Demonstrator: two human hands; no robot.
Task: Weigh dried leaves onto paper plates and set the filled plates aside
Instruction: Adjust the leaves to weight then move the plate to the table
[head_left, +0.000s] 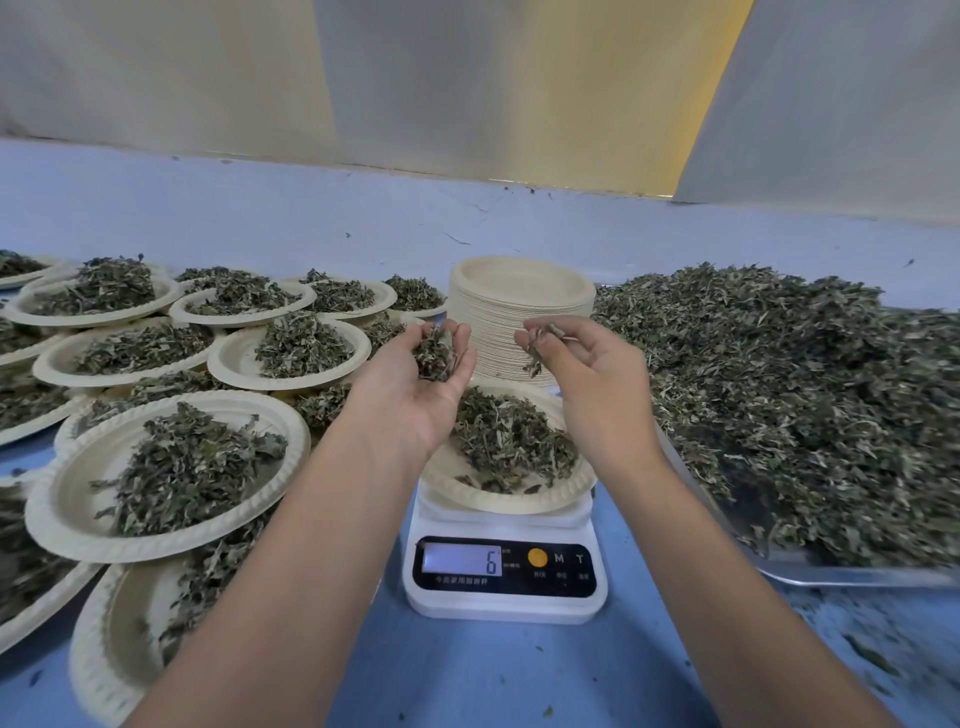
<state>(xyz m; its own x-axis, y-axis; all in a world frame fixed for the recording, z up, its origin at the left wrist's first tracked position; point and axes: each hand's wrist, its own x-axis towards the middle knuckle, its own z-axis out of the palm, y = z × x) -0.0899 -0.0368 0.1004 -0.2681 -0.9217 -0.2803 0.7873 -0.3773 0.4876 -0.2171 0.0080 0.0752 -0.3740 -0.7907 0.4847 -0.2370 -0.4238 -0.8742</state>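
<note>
1. Filled plates (166, 473): grouped at left on the blue table (467, 675), overlapping one another.
2. Left hand (415, 384): palm up, fingers cupped round a clump of dried leaves (435, 353), above the left rim of the weighing plate (498, 504).
3. Weighing plate: sits on the scale (504, 597) and carries leaves. The display reads 6.
4. Right hand (587, 364): fingertips pinch a few leaf pieces (535, 364) above the weighing plate.
5. Loose leaf pile (805, 415): heaped on the tray (857, 574) at right.
</note>
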